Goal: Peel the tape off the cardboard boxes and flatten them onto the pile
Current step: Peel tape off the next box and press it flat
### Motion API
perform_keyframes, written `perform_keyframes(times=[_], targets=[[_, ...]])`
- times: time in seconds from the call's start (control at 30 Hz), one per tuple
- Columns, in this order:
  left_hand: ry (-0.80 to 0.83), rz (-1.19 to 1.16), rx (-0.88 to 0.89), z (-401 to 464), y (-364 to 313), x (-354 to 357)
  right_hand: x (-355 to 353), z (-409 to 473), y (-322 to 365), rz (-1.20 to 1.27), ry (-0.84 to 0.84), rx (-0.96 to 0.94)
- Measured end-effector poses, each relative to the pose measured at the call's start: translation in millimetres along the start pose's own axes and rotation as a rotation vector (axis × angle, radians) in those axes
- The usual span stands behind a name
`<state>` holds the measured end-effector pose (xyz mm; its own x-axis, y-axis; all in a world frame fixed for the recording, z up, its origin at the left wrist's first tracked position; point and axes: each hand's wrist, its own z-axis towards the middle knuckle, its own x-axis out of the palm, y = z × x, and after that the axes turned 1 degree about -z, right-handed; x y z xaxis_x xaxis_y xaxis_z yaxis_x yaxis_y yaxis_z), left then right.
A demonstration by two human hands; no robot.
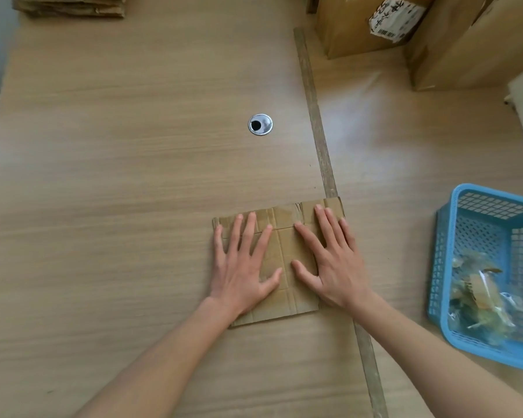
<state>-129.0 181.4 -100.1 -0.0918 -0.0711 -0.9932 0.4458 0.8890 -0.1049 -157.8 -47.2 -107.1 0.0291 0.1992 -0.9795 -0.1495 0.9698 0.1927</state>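
A small flattened cardboard box (284, 251) lies flat on the wooden table, near its front and a little right of centre. My left hand (242, 267) presses on its left half with the fingers spread and straight. On the right half, my right hand (329, 263) presses down the same way. A pile of flattened cardboard (70, 6) sits at the far left corner of the table. Upright cardboard boxes (366, 25) stand at the far right, one with a white shipping label.
A blue plastic basket (465, 236) at the right holds crumpled peeled tape (483, 297). A round metal cable grommet (260, 124) is set in the table top. A seam strip (317, 122) runs between two table tops, passing under the box.
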Motion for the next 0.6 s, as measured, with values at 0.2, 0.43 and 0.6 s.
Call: perform_keyframes(times=[0.2,0.43,0.6], targets=[[-0.069,0.029,0.034,0.5,0.9,8.3,0.4,1.5,0.1,0.006,-0.042,-0.001],[-0.097,0.031,0.004,1.3,-1.5,6.6,0.5,1.0,2.9,-0.006,-0.049,0.032],[0.004,0.011,-0.121,-4.8,-8.6,-10.6,-7.7,-1.8,8.0,-0.012,0.018,0.085]])
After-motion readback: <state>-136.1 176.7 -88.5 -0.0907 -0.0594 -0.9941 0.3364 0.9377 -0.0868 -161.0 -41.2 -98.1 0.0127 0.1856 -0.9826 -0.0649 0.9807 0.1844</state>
